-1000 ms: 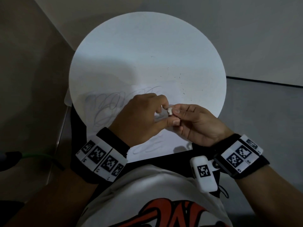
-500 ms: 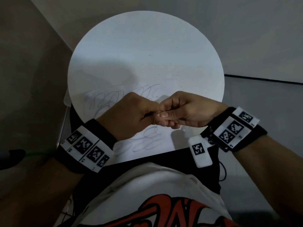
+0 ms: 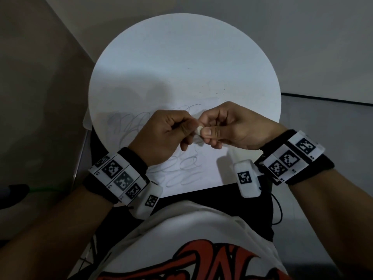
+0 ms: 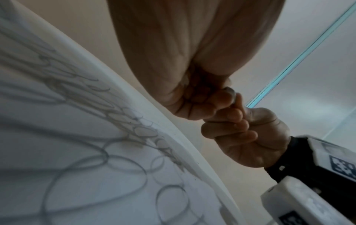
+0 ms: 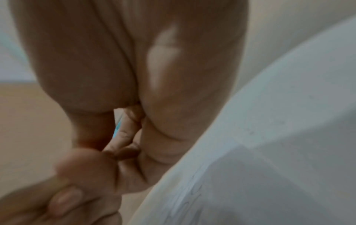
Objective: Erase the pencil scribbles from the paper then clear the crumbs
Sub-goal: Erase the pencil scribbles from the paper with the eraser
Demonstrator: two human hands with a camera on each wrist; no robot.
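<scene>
A small white eraser sits between my two hands above the paper. My left hand pinches its left end with thumb and forefinger. My right hand pinches the other end under its thumb, the remaining fingers curled. Grey pencil scribbles loop across the near part of the sheet, and more scribbles lie left of my left hand. Tiny dark crumbs dot the sheet beyond my right hand. In the left wrist view the scribbles are close below, with the right hand opposite. The right wrist view is blurred.
The paper lies on a round white table set in a corner of grey walls. Its near edge overhangs my lap, by a black garment and white printed shirt. A dark object with a green cord lies at the far left.
Both hands lifted slightly and moved away from me, staying together on the eraser. The right hand turned from palm-up to back-up, and the eraser, hidden half a second ago, shows again.
</scene>
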